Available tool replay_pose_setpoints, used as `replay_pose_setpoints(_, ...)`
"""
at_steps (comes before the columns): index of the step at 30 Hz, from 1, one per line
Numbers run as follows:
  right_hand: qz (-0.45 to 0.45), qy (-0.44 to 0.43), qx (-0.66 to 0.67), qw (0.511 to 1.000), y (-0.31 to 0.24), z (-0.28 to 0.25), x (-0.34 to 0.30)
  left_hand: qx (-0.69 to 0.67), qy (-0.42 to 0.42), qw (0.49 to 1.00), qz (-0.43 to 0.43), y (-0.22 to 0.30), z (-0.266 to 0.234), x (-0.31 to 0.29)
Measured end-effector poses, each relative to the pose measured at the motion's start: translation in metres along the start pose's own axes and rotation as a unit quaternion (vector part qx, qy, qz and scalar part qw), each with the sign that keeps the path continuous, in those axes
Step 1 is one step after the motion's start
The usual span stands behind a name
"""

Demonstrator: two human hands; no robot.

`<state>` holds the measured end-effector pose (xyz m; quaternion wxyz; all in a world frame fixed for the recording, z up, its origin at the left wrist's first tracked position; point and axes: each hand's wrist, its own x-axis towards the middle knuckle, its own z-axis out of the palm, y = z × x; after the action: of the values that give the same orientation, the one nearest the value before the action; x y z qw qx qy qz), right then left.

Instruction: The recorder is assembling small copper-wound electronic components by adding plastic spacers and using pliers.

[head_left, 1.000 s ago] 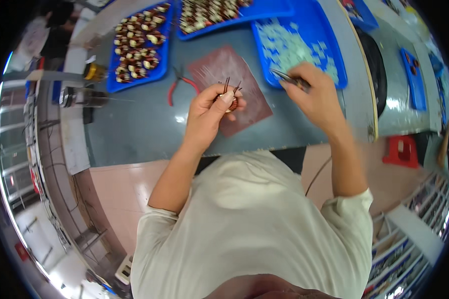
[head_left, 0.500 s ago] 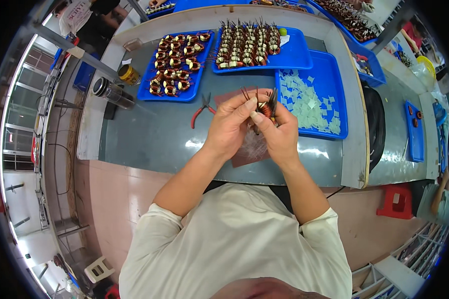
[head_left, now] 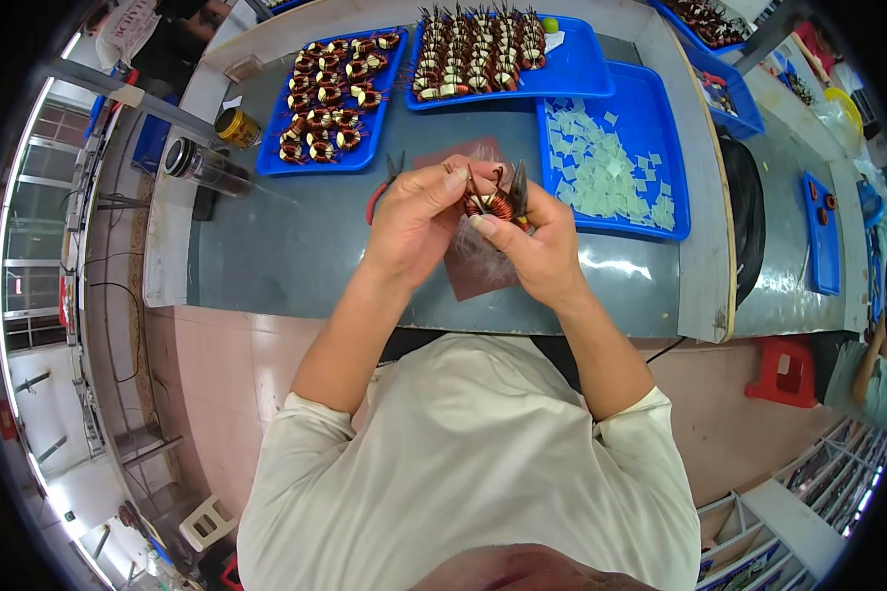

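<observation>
The near edge of the table [head_left: 276, 261] runs just on your side of the brown sheet [head_left: 475, 279]. Your widest bare stretch opens left of the sheet; right of it, a narrower strip reaches the pale partition [head_left: 705, 281]. Beyond the sheet sit 3 blue trays: the looser coil tray [head_left: 366, 148] to its far left, the fuller coil tray [head_left: 579, 71] straight beyond, and the squares tray [head_left: 662, 110] to its far right. Red-handled pliers [head_left: 375, 200] lie just left of the sheet, partly behind your left hand [head_left: 412, 219].

Your forearms angle inward, and both hands meet above the sheet at 1 copper coil [head_left: 490, 204]. Your left fingers pinch its wire leads. Your right hand [head_left: 547, 251] has its fingers clamped on dark-nosed pliers [head_left: 518, 184], nose up, thumb against the coil; you cannot tell whether the jaws grip wire.

Far beyond the sheet, to its left, lettering marks a person's pale shirt [head_left: 133, 30].
</observation>
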<state>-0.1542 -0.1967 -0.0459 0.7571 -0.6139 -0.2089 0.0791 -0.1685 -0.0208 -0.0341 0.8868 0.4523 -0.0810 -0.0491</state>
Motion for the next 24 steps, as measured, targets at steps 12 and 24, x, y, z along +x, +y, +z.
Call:
replay_pose_setpoints(12,0.049,-0.006,0.059,0.997,0.025,-0.010,-0.008,0.016,-0.017,0.999,-0.049,-0.021,0.008,-0.008)
replay_pose_setpoints(24,0.268,0.032,0.099,0.958,0.018,-0.024,-0.033,0.156,0.037,0.983,0.084,-0.002,0.003,0.004)
